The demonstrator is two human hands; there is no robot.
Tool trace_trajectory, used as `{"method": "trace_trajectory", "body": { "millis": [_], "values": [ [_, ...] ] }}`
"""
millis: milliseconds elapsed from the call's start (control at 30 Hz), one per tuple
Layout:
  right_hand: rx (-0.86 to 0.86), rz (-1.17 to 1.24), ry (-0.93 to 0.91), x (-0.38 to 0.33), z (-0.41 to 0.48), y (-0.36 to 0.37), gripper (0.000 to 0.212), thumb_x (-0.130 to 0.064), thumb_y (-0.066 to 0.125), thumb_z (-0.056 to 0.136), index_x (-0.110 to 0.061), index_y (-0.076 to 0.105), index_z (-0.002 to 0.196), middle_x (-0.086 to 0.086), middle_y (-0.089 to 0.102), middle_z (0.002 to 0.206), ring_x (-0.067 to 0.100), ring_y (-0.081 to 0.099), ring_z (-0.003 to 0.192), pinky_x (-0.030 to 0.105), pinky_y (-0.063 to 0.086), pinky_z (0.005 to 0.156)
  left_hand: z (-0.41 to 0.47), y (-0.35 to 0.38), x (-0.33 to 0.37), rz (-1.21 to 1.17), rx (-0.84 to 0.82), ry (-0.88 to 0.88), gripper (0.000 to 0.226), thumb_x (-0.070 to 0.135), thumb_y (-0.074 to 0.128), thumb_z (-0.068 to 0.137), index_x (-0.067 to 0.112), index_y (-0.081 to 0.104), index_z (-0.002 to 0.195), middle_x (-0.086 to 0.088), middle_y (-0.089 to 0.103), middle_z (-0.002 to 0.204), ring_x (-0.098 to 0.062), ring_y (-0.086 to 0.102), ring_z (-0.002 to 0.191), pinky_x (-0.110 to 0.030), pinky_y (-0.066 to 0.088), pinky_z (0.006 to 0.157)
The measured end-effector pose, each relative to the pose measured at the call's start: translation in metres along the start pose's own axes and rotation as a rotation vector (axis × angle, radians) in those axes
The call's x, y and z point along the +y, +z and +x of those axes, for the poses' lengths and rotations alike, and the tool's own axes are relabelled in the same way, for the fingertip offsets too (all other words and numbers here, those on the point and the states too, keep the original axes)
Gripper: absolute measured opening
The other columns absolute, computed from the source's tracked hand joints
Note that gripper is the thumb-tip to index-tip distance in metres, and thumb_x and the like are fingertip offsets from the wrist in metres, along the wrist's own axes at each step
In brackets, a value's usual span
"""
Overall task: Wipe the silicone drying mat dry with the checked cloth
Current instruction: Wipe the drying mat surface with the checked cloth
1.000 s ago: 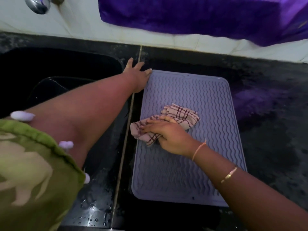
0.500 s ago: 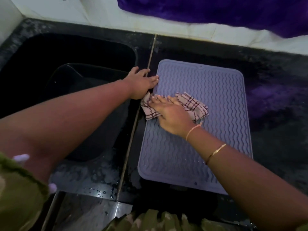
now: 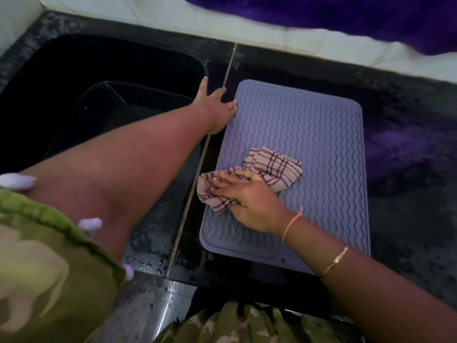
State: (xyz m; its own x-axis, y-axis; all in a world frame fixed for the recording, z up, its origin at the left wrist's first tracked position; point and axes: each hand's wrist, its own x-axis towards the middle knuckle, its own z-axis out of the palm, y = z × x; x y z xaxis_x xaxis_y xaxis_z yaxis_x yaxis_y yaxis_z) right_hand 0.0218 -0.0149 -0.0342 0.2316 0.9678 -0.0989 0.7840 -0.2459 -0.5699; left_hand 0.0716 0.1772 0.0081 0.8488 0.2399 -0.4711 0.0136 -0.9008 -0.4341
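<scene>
**Cloth on the mat, both hands flat**

Closest to me, water drops sit on the black desk (image 3: 188, 266) near its front edge. The right hand (image 3: 247, 196) lies flat on the checked cloth (image 3: 274, 167), fingers straight, pressing it onto the left half of the lilac silicone drying mat (image 3: 321, 125). One corner of the cloth hangs over the mat's left edge. Further back, the left hand (image 3: 215, 107) is spread out with its fingertips touching the mat's far-left edge, gripping nothing. There's a black sink (image 3: 111, 70) left of it and purple fabric (image 3: 346, 18) at the wall.

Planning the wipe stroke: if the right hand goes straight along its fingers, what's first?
Right hand leaves the mat, then likely meets the metal seam strip first; left forearm just beyond.
</scene>
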Motion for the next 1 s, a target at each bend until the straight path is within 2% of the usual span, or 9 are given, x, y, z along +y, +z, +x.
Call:
{"method": "trace_trajectory", "body": {
  "millis": [100, 200, 300, 367, 433, 533, 667, 767, 1000],
  "values": [
    [-0.006, 0.087, -0.001, -0.003, -0.004, -0.001, 0.056, -0.013, 0.040, 0.076, -0.018, 0.057, 0.130, -0.001, 0.046, 0.143, 0.010, 0.033, 0.139, 0.023, 0.006, 0.115, -0.009, 0.004, 0.012, 0.059, 0.028, -0.016, 0.066, 0.016, 0.037, 0.099, 0.018, -0.001, 0.154, 0.003, -0.004, 0.162, -0.027, -0.013, 0.147, -0.064, -0.009, 0.112],
    [0.082, 0.227, 0.028, -0.002, -0.001, -0.015, 0.046, -0.004, 0.048, 0.082, -0.014, 0.061, 0.125, 0.005, 0.059, 0.132, 0.019, 0.049, 0.127, 0.026, 0.023, 0.110, -0.019, 0.008, 0.008, 0.050, 0.187, 0.031, 0.060, 0.015, 0.038, 0.099, 0.017, 0.013, 0.154, 0.003, 0.011, 0.161, -0.025, -0.001, 0.149, -0.060, -0.006, 0.113],
    [0.222, 0.005, -0.010, 0.007, 0.006, -0.026, 0.033, -0.014, 0.055, 0.080, -0.009, 0.067, 0.110, 0.009, 0.070, 0.107, 0.028, 0.063, 0.102, 0.037, 0.043, 0.095, -0.036, 0.021, -0.005, -0.099, 0.250, 0.062, 0.053, 0.010, 0.045, 0.093, 0.027, 0.042, 0.143, 0.001, 0.041, 0.149, -0.023, 0.026, 0.141, -0.048, 0.016, 0.114],
    [0.125, -0.167, 0.050, 0.009, 0.011, -0.027, 0.042, -0.029, 0.055, 0.080, -0.013, 0.062, 0.118, 0.008, 0.065, 0.110, 0.030, 0.058, 0.105, 0.043, 0.041, 0.094, -0.050, 0.032, -0.006, -0.178, 0.188, 0.083, 0.057, 0.009, 0.049, 0.088, 0.030, 0.044, 0.141, 0.001, 0.048, 0.142, -0.023, 0.034, 0.133, -0.041, 0.025, 0.108],
    [0.037, -0.250, 0.091, 0.005, 0.013, -0.019, 0.046, -0.029, 0.054, 0.082, -0.017, 0.057, 0.126, 0.007, 0.057, 0.114, 0.030, 0.051, 0.110, 0.042, 0.033, 0.097, -0.064, 0.040, 0.002, -0.249, 0.108, 0.073, 0.062, 0.010, 0.049, 0.089, 0.027, 0.036, 0.147, 0.001, 0.042, 0.146, -0.023, 0.030, 0.133, -0.039, 0.024, 0.107],
    [0.057, -0.208, 0.140, -0.006, 0.014, -0.013, 0.040, -0.018, 0.052, 0.082, -0.016, 0.061, 0.121, 0.008, 0.055, 0.109, 0.030, 0.050, 0.107, 0.041, 0.034, 0.095, -0.073, 0.036, 0.018, -0.228, 0.030, 0.020, 0.069, 0.018, 0.054, 0.091, 0.017, 0.022, 0.152, 0.001, 0.030, 0.153, -0.024, 0.022, 0.138, -0.042, 0.019, 0.111],
    [0.037, -0.168, 0.136, -0.014, 0.007, -0.009, 0.041, -0.010, 0.052, 0.080, -0.013, 0.062, 0.120, 0.011, 0.056, 0.109, 0.031, 0.049, 0.107, 0.040, 0.035, 0.095, -0.068, 0.023, 0.031, -0.089, -0.011, -0.001, 0.060, 0.035, 0.041, 0.095, 0.012, 0.027, 0.149, -0.002, 0.030, 0.152, -0.025, 0.015, 0.141, -0.046, 0.014, 0.113],
    [0.038, -0.140, 0.146, -0.023, -0.001, -0.002, 0.055, -0.015, 0.043, 0.074, -0.018, 0.060, 0.126, 0.009, 0.058, 0.113, 0.031, 0.049, 0.107, 0.041, 0.033, 0.095, -0.067, 0.021, 0.035, -0.057, -0.061, 0.004, 0.069, 0.050, 0.034, 0.098, 0.010, 0.018, 0.152, -0.005, 0.019, 0.158, -0.027, 0.004, 0.146, -0.049, 0.006, 0.115],
    [0.021, -0.069, 0.095, -0.031, -0.025, 0.015, 0.058, -0.008, 0.038, 0.064, -0.016, 0.068, 0.113, 0.004, 0.063, 0.108, 0.029, 0.054, 0.106, 0.038, 0.029, 0.093, -0.068, 0.020, 0.032, -0.109, -0.103, 0.010, 0.073, 0.052, 0.031, 0.099, 0.012, 0.002, 0.154, -0.003, -0.001, 0.162, -0.027, -0.012, 0.147, -0.054, -0.007, 0.115]
  ]
}}
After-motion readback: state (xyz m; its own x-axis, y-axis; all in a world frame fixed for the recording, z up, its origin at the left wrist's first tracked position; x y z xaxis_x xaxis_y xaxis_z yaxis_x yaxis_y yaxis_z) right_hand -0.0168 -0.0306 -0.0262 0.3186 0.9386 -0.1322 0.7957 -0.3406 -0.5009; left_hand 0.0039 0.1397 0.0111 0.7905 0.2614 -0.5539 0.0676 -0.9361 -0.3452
